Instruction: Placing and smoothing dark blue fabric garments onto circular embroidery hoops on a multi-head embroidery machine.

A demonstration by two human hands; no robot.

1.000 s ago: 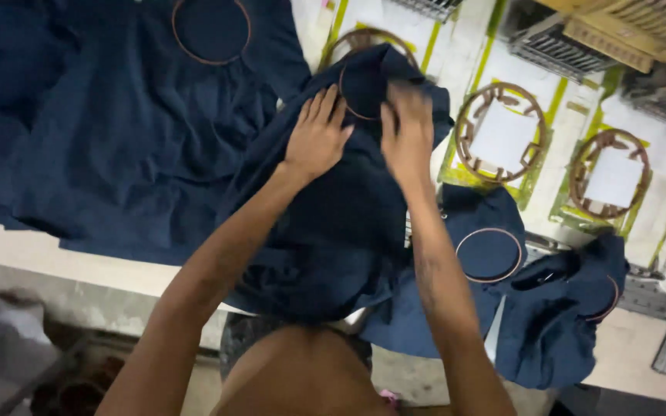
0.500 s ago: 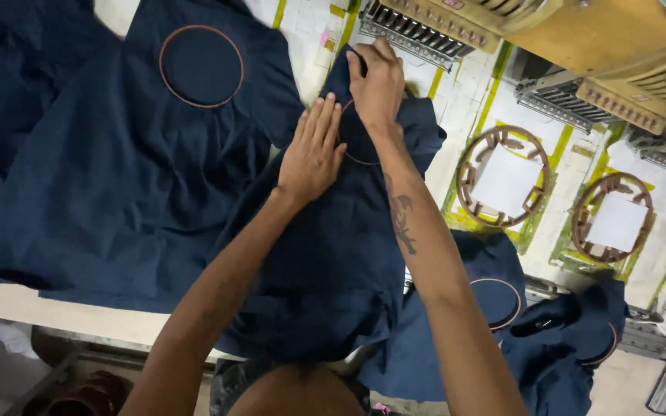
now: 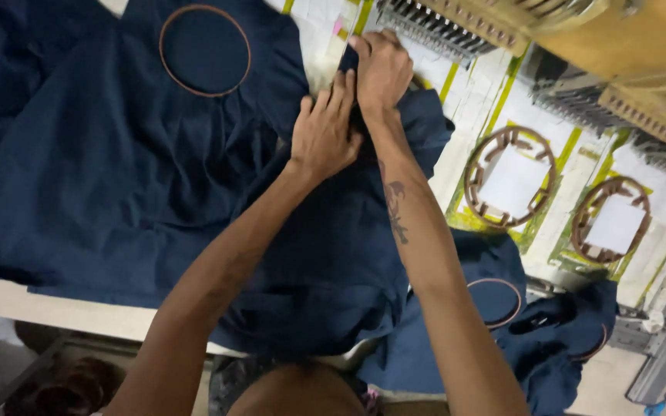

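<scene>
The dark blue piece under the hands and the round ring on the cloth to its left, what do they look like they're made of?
The dark blue piece looks like woven cloth with a matte finish: it creases and drapes softly over the table edge. The round ring looks like a thin, rigid hoop, brownish, perhaps wood or plastic; the view leaves that open. Both the left hand and the right hand press on the cloth.
</scene>
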